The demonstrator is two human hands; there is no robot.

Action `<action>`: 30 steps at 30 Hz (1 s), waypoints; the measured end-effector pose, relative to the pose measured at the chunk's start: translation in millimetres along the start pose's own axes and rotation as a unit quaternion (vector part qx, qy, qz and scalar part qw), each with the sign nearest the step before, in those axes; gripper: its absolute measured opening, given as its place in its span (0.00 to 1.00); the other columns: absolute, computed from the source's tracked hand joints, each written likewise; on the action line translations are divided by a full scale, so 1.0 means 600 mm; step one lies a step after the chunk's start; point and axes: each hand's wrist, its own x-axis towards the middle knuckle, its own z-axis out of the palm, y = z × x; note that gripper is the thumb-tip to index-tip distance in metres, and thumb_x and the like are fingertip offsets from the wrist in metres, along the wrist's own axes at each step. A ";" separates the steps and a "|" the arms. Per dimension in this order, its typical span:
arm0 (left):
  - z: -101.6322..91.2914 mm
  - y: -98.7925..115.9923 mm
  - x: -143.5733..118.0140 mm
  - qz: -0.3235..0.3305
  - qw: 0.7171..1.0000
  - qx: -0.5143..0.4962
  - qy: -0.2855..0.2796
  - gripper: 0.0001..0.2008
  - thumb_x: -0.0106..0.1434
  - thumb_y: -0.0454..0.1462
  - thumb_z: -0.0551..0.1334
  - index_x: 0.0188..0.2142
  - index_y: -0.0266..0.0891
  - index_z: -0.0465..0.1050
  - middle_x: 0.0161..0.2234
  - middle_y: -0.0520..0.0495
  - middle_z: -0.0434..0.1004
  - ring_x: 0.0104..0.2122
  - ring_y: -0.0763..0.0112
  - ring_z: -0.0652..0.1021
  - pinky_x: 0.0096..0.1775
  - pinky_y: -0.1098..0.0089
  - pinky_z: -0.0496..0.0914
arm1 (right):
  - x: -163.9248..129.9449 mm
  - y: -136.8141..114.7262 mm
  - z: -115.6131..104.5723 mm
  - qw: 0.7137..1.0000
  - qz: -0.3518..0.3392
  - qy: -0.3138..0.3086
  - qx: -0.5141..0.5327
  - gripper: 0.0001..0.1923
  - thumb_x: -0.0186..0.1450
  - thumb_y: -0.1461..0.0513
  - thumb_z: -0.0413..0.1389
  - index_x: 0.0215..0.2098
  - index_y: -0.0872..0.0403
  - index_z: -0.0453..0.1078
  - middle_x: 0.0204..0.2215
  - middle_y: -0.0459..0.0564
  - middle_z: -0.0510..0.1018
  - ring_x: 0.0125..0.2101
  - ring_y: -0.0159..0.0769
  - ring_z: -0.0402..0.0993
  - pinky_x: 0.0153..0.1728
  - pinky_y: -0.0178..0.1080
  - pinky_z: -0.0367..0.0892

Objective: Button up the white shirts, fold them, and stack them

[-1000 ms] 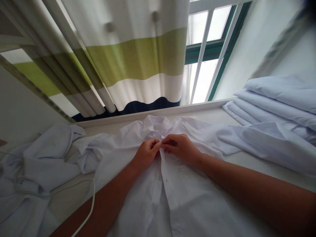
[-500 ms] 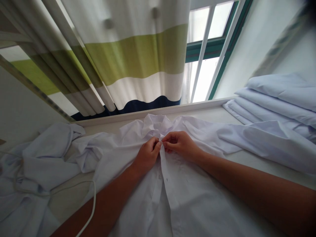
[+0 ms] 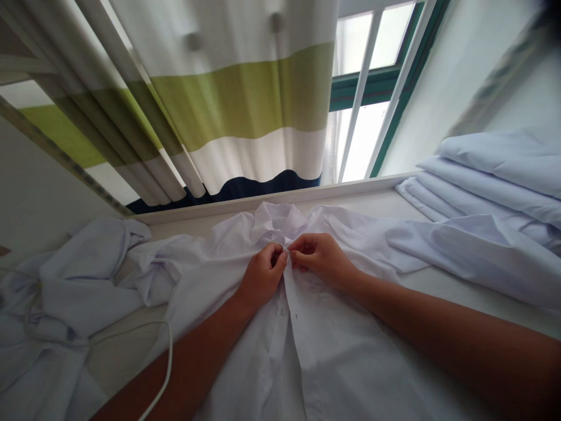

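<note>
White shirt (image 3: 333,362): thin matt cloth, creased; cord (image 3: 162,374) smooth plastic.

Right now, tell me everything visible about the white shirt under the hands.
The white shirt is thin, lightly creased woven cloth, spread front-up on the pale table, collar toward the window. Its button placket runs down the middle with small buttons. One sleeve stretches to the right. The left hand and right hand pinch the placket just below the collar.
</note>
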 end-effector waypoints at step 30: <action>-0.004 0.015 -0.004 0.009 0.998 0.057 -0.006 0.10 0.69 0.42 0.55 0.35 0.40 0.69 0.30 0.52 0.74 0.29 0.70 0.72 0.34 0.70 0.64 | 0.001 -0.002 -0.002 1.000 0.000 -0.020 0.003 0.06 0.60 0.60 0.60 0.33 0.56 0.74 0.23 0.45 0.77 0.23 0.31 0.73 0.26 0.33 0.70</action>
